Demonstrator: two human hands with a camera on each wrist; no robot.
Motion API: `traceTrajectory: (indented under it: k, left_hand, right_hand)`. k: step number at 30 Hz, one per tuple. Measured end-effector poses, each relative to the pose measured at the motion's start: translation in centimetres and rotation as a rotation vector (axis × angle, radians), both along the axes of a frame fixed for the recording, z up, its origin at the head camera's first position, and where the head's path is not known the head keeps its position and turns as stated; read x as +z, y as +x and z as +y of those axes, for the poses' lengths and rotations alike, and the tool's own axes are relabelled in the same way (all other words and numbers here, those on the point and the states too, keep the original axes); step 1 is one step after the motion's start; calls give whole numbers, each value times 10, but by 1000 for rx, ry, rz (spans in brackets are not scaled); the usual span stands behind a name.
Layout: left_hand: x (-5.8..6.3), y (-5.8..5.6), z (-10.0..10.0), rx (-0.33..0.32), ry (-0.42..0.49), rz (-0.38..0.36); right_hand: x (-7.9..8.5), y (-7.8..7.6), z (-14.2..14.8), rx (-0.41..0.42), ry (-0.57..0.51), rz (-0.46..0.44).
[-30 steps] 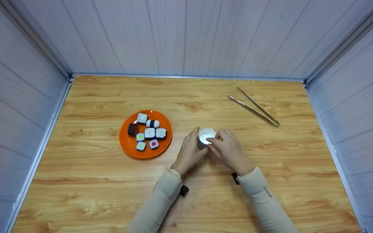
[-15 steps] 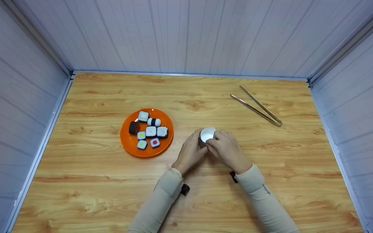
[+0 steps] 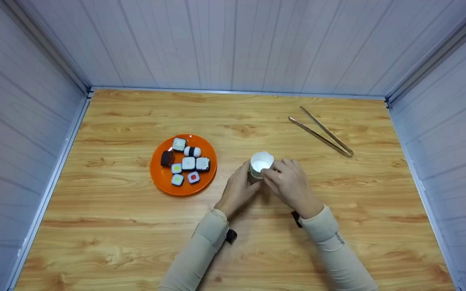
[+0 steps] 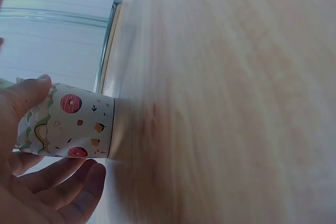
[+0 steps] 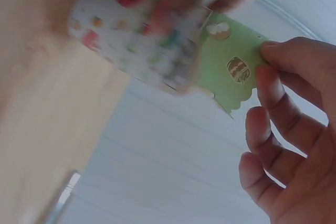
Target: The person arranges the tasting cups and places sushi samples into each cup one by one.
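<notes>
In the head view my left hand [image 3: 238,189] is around the left side of a small stack of paper baking cups [image 4: 84,121], white with red donut prints and standing on the table. Its thumb lies on one side and its fingers on the other. At the top my right hand [image 3: 291,184] pinches the scalloped rim of a green paper baking cup [image 5: 231,56] between thumb and forefinger. That green cup is partly drawn out of the printed ones; its inside is white. The other fingers of my right hand are bent and touch nothing.
Left of my hands lies an orange plate [image 3: 164,184] with several sushi pieces [image 3: 188,163] on it. Metal tongs [image 3: 324,135] rest spread at the back right of the wooden table [image 3: 136,234]. Pale panel walls [image 3: 233,44] enclose the back and sides.
My right hand has moved slightly away from the stack and to the right. The green cup's rim has risen out of the stack. My left hand stays round it.
</notes>
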State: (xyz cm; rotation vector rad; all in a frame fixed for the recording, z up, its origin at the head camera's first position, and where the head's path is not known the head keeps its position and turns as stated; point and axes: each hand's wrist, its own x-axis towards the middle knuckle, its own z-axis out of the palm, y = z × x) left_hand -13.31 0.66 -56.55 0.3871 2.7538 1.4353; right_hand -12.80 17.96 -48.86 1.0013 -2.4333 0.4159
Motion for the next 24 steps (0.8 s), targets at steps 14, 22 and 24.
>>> traceTrajectory:
  k: [14,22,24]
  left_hand:
    - [1,-2,-3,18,19,-42]
    - [1,0,2,2,28,-67]
    - [2,0,3,2,33,-70]
  right_hand:
    - [7,-112,-16,115,-40,7]
    - [-24,-154,-38,139,66,-244]
    - [-28,-158,-43,120,103,-296]
